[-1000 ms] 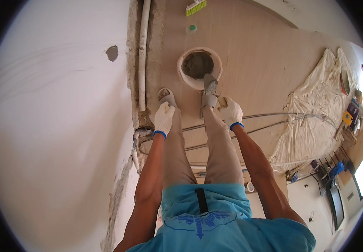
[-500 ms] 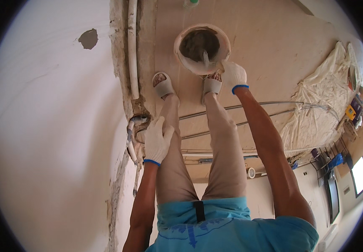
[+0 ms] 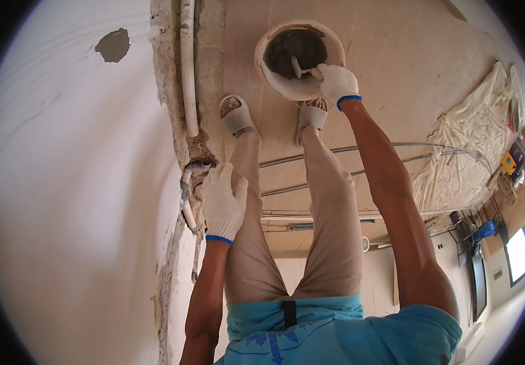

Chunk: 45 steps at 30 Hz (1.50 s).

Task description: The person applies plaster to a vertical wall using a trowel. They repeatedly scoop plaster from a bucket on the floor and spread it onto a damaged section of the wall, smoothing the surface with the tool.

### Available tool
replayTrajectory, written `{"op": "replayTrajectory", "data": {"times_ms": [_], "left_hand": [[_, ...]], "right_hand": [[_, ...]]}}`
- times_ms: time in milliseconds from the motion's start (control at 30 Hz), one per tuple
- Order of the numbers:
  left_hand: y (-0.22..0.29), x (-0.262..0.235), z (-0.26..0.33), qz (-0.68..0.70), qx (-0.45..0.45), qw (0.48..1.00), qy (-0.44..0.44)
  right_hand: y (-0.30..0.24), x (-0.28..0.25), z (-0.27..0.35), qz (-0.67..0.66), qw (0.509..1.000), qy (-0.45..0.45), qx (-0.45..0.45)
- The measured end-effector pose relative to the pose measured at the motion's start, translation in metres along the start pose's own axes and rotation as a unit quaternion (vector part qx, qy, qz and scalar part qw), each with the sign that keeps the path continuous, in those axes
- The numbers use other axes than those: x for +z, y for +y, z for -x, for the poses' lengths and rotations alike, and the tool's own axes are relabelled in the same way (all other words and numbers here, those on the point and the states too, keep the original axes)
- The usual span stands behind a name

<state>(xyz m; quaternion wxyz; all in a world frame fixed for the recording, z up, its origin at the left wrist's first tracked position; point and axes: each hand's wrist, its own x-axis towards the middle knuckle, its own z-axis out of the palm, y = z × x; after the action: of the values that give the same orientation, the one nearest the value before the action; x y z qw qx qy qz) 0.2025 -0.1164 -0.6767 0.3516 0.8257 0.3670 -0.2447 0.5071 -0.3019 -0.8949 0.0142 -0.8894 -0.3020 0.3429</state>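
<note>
Here, from my remote station, I have the right hand [image 3: 337,83] wrapped around the handle of a trowel [image 3: 297,67], whose blade dips, left of the hand, into the grey mix [image 3: 283,52] in a pale bucket [image 3: 265,78]. The bucket stands on the floor [image 3: 390,42] just beyond and left of that hand, beside the right slipper [image 3: 313,114], presumably so the mix lies within easy reach. The left hand [image 3: 223,201], fingers extended and thumb apart, grips nothing I can see; it lies over the left leg [image 3: 249,243], perhaps for balance, though I cannot tell whether it presses there. Just left of it, a jointed pipe [image 3: 187,210] sits exposed.
</note>
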Motion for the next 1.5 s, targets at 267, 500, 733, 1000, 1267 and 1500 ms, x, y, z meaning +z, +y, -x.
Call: {"op": "replayTrajectory", "data": {"times_ms": [267,500,733,1000,1267,1500], "left_hand": [[-0.001,-0.001,-0.003,-0.015,-0.019,1.000,-0.011],[-0.003,0.002,-0.005,-0.019,-0.014,1.000,-0.008],[-0.001,0.004,-0.004,-0.010,-0.028,0.999,-0.020],[0.001,0.005,-0.004,-0.020,-0.023,0.999,-0.013],[0.006,0.009,-0.004,-0.023,-0.022,0.999,-0.008],[0.016,0.001,-0.010,-0.044,0.013,0.999,0.012]], "right_hand": [[0.011,-0.001,-0.008,-0.004,0.999,-0.026,-0.019],[0.015,0.001,-0.010,0.010,0.997,-0.038,-0.061],[0.012,0.023,-0.011,-0.028,0.998,-0.050,-0.038],[0.025,-0.008,-0.002,-0.100,0.992,-0.065,-0.038],[0.046,-0.006,0.009,-0.209,0.973,-0.093,-0.025],[0.053,-0.009,0.039,-0.332,0.935,-0.127,-0.004]]}}
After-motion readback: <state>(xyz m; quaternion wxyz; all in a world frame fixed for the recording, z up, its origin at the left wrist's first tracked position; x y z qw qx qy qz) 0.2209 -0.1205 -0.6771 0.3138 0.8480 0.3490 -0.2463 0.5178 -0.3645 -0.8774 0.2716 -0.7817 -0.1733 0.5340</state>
